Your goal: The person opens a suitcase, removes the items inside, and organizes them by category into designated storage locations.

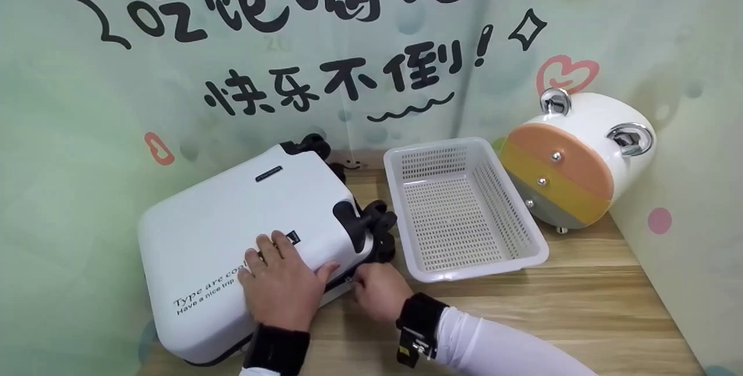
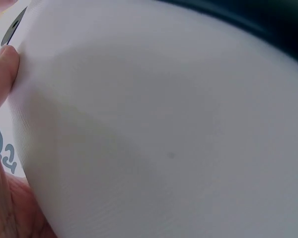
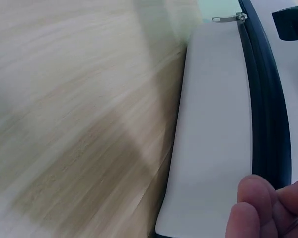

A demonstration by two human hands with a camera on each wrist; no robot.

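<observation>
A white hard-shell suitcase (image 1: pixel 215 213) lies flat on the wooden floor, its black wheels (image 1: pixel 380 222) toward the basket. Fingers spread, my left hand (image 1: pixel 284 289) rests on the lid beside the printed lettering. At the suitcase's near side, close to a wheel, my right hand (image 1: pixel 380 292) pinches a small metal zipper pull (image 1: pixel 348 279), mostly hidden by the fingers. The right wrist view shows those curled fingers (image 3: pixel 256 193) at the black zipper band (image 3: pixel 268 109). Another metal zipper pull (image 3: pixel 226 19) sits farther along that band.
To the right of the suitcase stands a white perforated plastic basket (image 1: pixel 409 254). Behind it, a white rounded object (image 1: pixel 598 118) with a striped front and chrome rings leans near the wall. Wood-grain flooring (image 1: pixel 580 295) stretches along the near right; a printed backdrop (image 1: pixel 348 115) rises behind.
</observation>
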